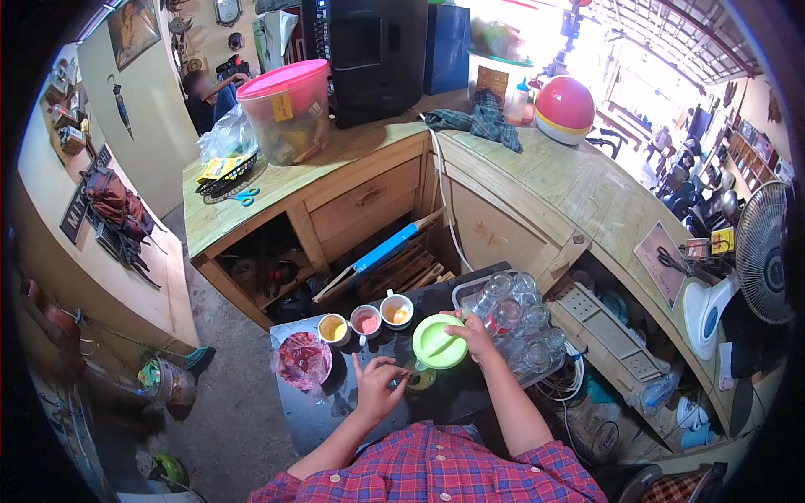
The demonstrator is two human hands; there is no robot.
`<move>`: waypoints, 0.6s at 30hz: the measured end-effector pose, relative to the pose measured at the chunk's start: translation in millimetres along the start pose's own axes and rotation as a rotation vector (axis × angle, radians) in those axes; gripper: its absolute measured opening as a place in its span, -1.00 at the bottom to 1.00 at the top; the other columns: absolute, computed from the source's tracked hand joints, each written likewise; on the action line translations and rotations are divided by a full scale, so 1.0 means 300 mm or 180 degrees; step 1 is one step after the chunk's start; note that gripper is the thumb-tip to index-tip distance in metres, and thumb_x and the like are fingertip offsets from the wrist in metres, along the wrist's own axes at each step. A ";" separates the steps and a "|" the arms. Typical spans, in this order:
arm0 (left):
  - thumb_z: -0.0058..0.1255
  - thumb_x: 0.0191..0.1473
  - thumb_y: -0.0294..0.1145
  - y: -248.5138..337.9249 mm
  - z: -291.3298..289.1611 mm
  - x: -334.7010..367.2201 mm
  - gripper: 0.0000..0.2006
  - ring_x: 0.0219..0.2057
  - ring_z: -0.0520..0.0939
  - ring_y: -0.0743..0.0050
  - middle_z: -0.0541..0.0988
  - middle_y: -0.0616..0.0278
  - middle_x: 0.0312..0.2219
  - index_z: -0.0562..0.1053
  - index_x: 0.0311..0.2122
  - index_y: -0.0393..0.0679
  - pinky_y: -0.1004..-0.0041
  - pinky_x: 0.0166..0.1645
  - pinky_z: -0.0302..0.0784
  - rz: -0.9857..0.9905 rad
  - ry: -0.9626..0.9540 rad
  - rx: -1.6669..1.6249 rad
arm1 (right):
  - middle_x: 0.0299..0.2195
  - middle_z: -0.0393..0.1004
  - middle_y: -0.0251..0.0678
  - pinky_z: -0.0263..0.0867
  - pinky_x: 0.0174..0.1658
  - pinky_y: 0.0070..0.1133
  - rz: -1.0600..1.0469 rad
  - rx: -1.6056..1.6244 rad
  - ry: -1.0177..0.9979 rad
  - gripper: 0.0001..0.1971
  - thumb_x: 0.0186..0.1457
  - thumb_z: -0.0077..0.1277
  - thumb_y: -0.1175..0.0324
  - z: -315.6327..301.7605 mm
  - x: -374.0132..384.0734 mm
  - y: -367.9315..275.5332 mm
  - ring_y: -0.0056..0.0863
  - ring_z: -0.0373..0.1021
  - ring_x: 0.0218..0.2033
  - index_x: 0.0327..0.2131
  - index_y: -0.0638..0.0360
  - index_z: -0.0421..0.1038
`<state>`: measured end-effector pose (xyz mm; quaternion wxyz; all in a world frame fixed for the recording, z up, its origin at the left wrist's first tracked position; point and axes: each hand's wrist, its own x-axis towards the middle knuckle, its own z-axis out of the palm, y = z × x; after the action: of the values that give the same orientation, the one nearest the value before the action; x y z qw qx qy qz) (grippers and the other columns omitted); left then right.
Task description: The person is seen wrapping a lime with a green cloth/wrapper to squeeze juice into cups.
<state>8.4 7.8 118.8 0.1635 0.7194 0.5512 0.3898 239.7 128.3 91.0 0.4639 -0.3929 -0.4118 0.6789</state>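
One grip on green lid [433, 342] with right hand [476, 337]; cannot tell hold of curled left hand [380, 391]; could topple glasses [534, 320] by table's [306, 419] right edge, swinging wide.

Dark grey flat surface [306, 419]. On it, left: round bowl [303, 360] of dark-red contents, clear plastic at rim. Beside it: three white round cups [366, 322] in row, contents yellow, pink, orange-and-white. Right: grey tray [458, 294] of clear glasses [534, 318].

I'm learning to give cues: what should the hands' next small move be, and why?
Perhaps bring the left hand to steady the green lid: the right hand alone grips it, and the left is close by.
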 end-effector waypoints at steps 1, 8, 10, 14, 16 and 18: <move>0.22 -0.17 -0.37 -0.001 0.001 -0.001 -0.90 -0.16 0.55 0.34 0.60 0.31 -0.46 0.57 -0.44 -0.02 -0.29 0.23 -0.30 0.0004 -0.0003 -0.0004 | -0.05 0.39 -0.16 0.32 0.01 -0.47 -0.0003 -0.0002 0.0006 -0.63 -0.10 0.15 0.59 -0.003 0.001 0.001 -0.39 0.37 -0.06 -0.31 0.06 0.16; 0.21 -0.17 -0.38 -0.006 0.003 -0.006 -0.90 -0.16 0.55 0.34 0.60 0.31 -0.46 0.57 -0.45 -0.02 -0.30 0.23 -0.30 0.0007 -0.0007 -0.0041 | -0.05 0.40 -0.16 0.34 -0.01 -0.48 -0.0026 0.0063 -0.0019 -0.63 -0.10 0.15 0.60 -0.009 0.006 0.011 -0.39 0.39 -0.07 -0.31 0.05 0.16; 0.21 -0.17 -0.38 -0.003 0.001 -0.005 -0.90 -0.16 0.55 0.34 0.61 0.31 -0.46 0.57 -0.45 -0.02 -0.30 0.23 -0.30 0.0007 -0.0006 -0.0051 | -0.06 0.40 -0.16 0.35 -0.01 -0.48 -0.0047 0.0055 -0.0011 -0.63 -0.10 0.14 0.60 -0.004 0.003 0.009 -0.39 0.39 -0.07 -0.31 0.05 0.16; 0.22 -0.17 -0.36 -0.007 0.001 -0.006 -0.90 -0.16 0.55 0.33 0.61 0.30 -0.45 0.57 -0.44 -0.02 -0.30 0.23 -0.30 -0.0005 -0.0003 -0.0036 | -0.05 0.40 -0.16 0.35 -0.01 -0.47 0.0009 0.0031 0.0011 -0.63 -0.11 0.15 0.61 0.006 -0.002 0.000 -0.38 0.39 -0.07 -0.31 0.05 0.16; 0.22 -0.17 -0.36 -0.010 0.003 -0.008 -0.89 -0.16 0.55 0.33 0.61 0.29 -0.44 0.57 -0.44 -0.02 -0.30 0.23 -0.30 -0.0004 -0.0006 -0.0039 | -0.05 0.39 -0.15 0.35 -0.01 -0.47 0.0063 0.0005 0.0038 -0.63 -0.11 0.15 0.61 0.010 -0.005 -0.005 -0.38 0.39 -0.07 -0.31 0.05 0.16; 0.22 -0.17 -0.35 -0.012 0.004 -0.008 -0.89 -0.16 0.55 0.33 0.61 0.29 -0.44 0.58 -0.44 -0.03 -0.30 0.23 -0.29 0.0005 0.0002 -0.0045 | -0.04 0.39 -0.15 0.35 -0.01 -0.47 0.0099 -0.0027 0.0085 -0.63 -0.11 0.14 0.61 0.012 -0.006 -0.008 -0.37 0.39 -0.07 -0.31 0.05 0.16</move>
<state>6.7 6.9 114.8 0.1681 0.7185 0.5480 0.3940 237.7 126.6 94.7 0.4570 -0.4102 -0.4023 0.6790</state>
